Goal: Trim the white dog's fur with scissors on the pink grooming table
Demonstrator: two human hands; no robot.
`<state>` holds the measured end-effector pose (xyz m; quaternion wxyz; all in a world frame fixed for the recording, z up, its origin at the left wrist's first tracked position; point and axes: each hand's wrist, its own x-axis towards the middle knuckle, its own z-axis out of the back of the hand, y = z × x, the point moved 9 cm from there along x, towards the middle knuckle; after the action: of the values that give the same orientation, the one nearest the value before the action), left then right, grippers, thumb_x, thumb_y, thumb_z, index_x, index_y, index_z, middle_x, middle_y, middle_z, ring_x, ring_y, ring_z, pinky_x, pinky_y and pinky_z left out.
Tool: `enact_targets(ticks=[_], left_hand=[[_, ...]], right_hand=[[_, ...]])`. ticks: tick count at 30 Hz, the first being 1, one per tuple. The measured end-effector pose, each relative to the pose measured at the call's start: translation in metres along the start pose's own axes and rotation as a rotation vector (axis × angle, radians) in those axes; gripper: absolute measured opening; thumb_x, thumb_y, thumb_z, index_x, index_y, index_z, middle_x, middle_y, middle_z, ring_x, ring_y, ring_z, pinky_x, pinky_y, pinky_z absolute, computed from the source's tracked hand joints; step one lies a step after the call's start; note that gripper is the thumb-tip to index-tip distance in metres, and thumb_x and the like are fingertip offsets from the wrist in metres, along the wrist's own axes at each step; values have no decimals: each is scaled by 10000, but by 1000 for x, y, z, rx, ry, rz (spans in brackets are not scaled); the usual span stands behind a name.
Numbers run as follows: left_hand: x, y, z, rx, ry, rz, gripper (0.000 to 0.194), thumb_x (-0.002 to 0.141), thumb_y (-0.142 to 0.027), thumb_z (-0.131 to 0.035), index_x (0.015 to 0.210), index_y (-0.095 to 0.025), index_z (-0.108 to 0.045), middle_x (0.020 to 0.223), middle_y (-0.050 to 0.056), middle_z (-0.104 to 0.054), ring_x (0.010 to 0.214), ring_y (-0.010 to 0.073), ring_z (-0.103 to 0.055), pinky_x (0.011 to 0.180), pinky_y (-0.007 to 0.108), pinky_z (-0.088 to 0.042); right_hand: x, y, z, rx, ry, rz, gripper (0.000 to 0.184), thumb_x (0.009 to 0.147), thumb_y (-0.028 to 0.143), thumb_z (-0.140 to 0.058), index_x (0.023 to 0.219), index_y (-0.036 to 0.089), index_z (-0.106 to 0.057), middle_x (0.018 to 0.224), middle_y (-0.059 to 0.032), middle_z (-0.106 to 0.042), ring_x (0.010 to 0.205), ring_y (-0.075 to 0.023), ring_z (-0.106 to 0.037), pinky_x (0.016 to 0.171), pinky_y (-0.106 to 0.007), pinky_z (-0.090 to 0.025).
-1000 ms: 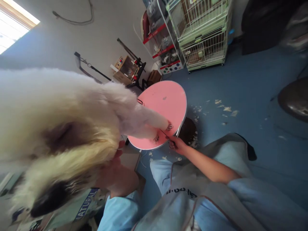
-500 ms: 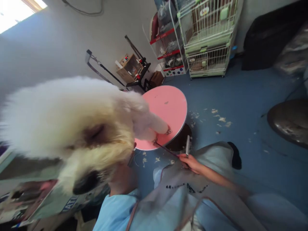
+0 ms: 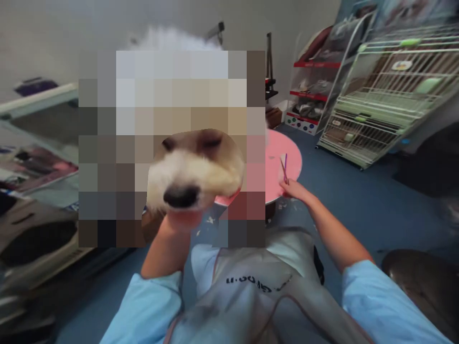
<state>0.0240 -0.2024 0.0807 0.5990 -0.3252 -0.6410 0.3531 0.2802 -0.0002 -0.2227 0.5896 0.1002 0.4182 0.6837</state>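
A white, fluffy dog (image 3: 193, 165) faces me close up, with much of its head covered by blurred blocks. My left hand (image 3: 184, 218) is under its chin, holding the muzzle from below; most of the fingers are hidden. Off to the right, my right hand (image 3: 292, 188) is closed around a pair of scissors (image 3: 284, 168), whose blades point upward. Behind them is the round pink grooming table (image 3: 292, 155). The scissors are apart from the dog's head.
White and green stacked cages (image 3: 362, 119) and a shelf rack (image 3: 315, 91) stand at the back right. A dark round seat (image 3: 423, 286) is at the lower right. Shelving with items (image 3: 39, 107) lies left. Hair clippings (image 3: 211, 220) are on the blue floor.
The dog's head now faces me and appears further right in view. My right hand has risen from near my lap to beside the table, bringing the scissors up. The view has turned left.
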Motion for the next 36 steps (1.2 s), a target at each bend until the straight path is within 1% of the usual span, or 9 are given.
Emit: enact_targets(ticks=[2, 4, 5, 8, 10, 13, 19, 30, 36], left_hand=[[-6, -7, 3, -75, 9, -149, 512, 786, -603, -607, 1020, -150, -650, 975, 65, -672, 875, 141, -654, 783, 322, -581], [-7, -22, -5, -100, 69, -301, 315, 782, -475, -681, 903, -185, -700, 859, 6, -701, 833, 147, -683, 770, 328, -597], [-6, -30, -12, -89, 111, -364, 109, 815, -288, -681, 868, -198, -714, 807, -27, -704, 829, 144, -692, 778, 329, -600], [-5, -51, -26, -29, 184, -516, 177, 869, -83, -563, 859, -171, -716, 824, -56, -710, 861, 132, -698, 762, 289, -606], [-1, -53, -26, 60, 150, -500, 110, 848, -193, -607, 808, -131, -689, 768, -61, -693, 825, 137, -703, 761, 302, -606], [3, -50, -21, 179, 97, -436, 256, 769, -346, -661, 750, -91, -650, 693, -64, -648, 769, 157, -704, 743, 368, -603], [-3, -60, -25, 63, 153, -558, 154, 856, -133, -592, 773, -156, -720, 763, -14, -702, 786, 158, -701, 724, 306, -594], [-10, -61, -26, 70, 105, -523, 134, 848, -159, -615, 807, -224, -724, 772, -75, -708, 731, 115, -694, 680, 272, -597], [-11, -61, -21, 90, 99, -604, 162, 844, -147, -618, 882, -260, -728, 767, -61, -707, 707, 130, -689, 662, 287, -597]], right_hand=[[-29, 16, -52, 292, 296, 165, 466, 794, 407, -638, 1157, 122, -575, 971, -154, -710, 868, -230, -692, 700, -283, -533], [-62, 35, -98, 500, 541, 269, 568, 684, 370, -752, 1167, 145, -554, 963, -110, -713, 825, -196, -696, 695, -259, -540], [-74, 46, -116, 560, 618, 307, 571, 652, 367, -779, 1131, 139, -569, 934, -96, -714, 807, -187, -697, 706, -258, -543], [-83, 80, -145, 664, 681, 398, 519, 623, 362, -806, 1041, 123, -612, 883, -72, -710, 795, -174, -696, 746, -269, -545], [-73, 97, -150, 695, 667, 419, 526, 607, 336, -823, 1047, 130, -621, 886, -67, -710, 779, -168, -693, 732, -270, -545], [-53, 107, -150, 705, 654, 419, 560, 596, 312, -833, 1082, 134, -622, 891, -76, -712, 756, -167, -689, 702, -276, -546], [-28, 106, -144, 730, 568, 409, 539, 629, 302, -805, 1106, 145, -611, 917, -77, -708, 722, -144, -669, 656, -243, -538], [-14, 111, -156, 714, 539, 408, 434, 665, 242, -762, 1067, 159, -623, 869, -53, -703, 692, -136, -656, 589, -215, -509], [-11, 108, -154, 767, 492, 397, 402, 676, 263, -755, 1042, 163, -624, 871, -50, -704, 689, -127, -653, 582, -200, -511]])
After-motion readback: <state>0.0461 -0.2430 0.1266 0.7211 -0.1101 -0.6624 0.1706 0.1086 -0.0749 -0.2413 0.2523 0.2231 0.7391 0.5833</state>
